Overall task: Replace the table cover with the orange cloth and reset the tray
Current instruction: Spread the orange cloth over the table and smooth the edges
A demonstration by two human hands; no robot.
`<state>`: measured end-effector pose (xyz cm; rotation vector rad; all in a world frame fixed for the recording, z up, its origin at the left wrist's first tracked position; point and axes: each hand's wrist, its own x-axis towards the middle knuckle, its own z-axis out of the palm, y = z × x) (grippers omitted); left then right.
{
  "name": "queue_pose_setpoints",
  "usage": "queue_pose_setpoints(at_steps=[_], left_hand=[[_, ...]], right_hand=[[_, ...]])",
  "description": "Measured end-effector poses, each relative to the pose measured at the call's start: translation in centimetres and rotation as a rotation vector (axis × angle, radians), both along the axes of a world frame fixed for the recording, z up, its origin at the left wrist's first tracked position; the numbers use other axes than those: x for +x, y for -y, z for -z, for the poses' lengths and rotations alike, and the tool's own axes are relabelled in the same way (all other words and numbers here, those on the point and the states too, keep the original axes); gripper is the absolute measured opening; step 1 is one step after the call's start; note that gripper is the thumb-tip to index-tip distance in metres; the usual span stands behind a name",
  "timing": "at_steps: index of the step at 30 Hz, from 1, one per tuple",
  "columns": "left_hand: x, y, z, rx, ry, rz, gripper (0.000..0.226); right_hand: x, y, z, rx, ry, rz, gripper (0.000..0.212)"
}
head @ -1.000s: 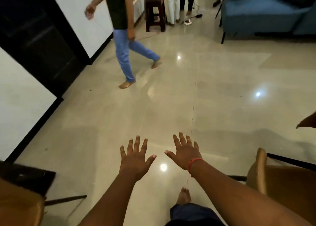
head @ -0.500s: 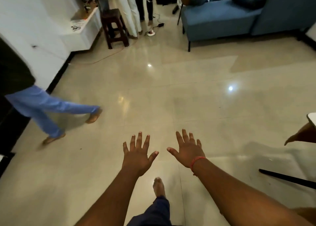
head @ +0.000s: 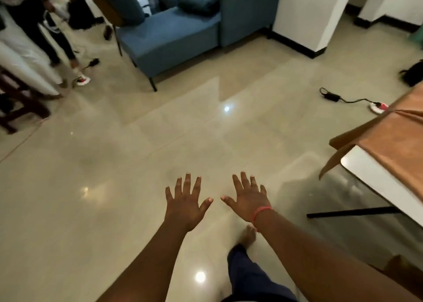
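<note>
Glossy beige floor, orange cloth over white table

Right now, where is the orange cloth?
In the head view, the orange cloth lies draped over the white table at the right edge, right of the open right hand, near the black power adapter on the floor.
</note>
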<state>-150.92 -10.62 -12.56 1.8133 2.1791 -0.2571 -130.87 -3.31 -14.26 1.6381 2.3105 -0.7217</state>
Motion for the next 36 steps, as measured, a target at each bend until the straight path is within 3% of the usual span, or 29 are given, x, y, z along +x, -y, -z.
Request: queue_pose_setpoints(at_steps=[6,10,20,28,36], left_hand=[[2.5,-15.9,0.8,-0.048,-0.019,0.087,0.082],[5.7,-27.0,0.0,-0.051,-0.001,0.128,0.085],[18.9,-53.7,0.9,-0.044,0.026,0.573,0.097],[31.4,-70.1,0.4,-0.101,0.007,0.95,0.089],[48.5,-78.2,0.1,-0.07,0.02,1.279,0.085]], right_hand=[[3.6,-13.8,0.9,-0.053,0.01,0.09,0.104],[7.9,-22.7,0.0,-0.031,0.035,0.154,0.094],[20.4,-40.5,0.6,-0.004,0.032,0.594,0.091],[30.0,-47.9,-0.3,-0.024,0.085,0.97,0.093],[41.1,-52.2,1.4,-0.033,0.091,1.237,0.09]])
